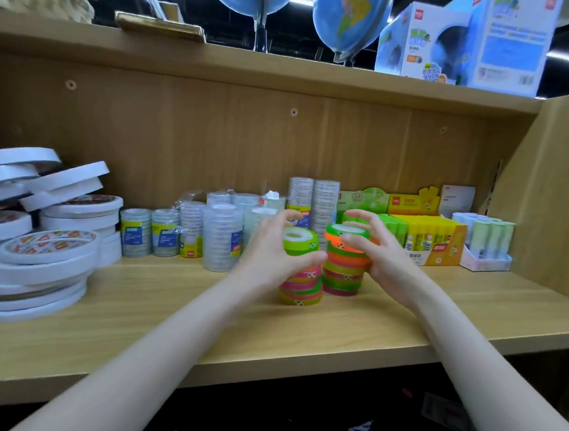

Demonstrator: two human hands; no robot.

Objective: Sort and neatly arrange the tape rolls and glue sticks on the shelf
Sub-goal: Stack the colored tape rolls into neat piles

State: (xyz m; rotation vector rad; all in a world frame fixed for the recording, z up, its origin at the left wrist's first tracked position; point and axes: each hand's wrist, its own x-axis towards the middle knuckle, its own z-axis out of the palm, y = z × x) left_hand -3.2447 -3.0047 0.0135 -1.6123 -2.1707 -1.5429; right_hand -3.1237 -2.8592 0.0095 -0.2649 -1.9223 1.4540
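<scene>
Two stacks of bright green, orange and pink tape rolls stand side by side near the middle of the wooden shelf (300, 333). My left hand (273, 248) curls round the left stack (299, 285), thumb in front and fingers behind its top. My right hand (373, 250) grips the right stack (341, 272) from its right side, fingers arched over the top roll. Behind them stand packs of clear tape rolls (223, 234). A yellow display box of glue sticks (429, 235) sits at the back right.
Untidy piles of white double-sided tape rolls (41, 228) fill the shelf's left end. A small tray of pale glue sticks (487, 243) stands at the far right by the side wall (559, 205). Globes (349, 14) and a boxed globe (463, 42) stand on the upper shelf.
</scene>
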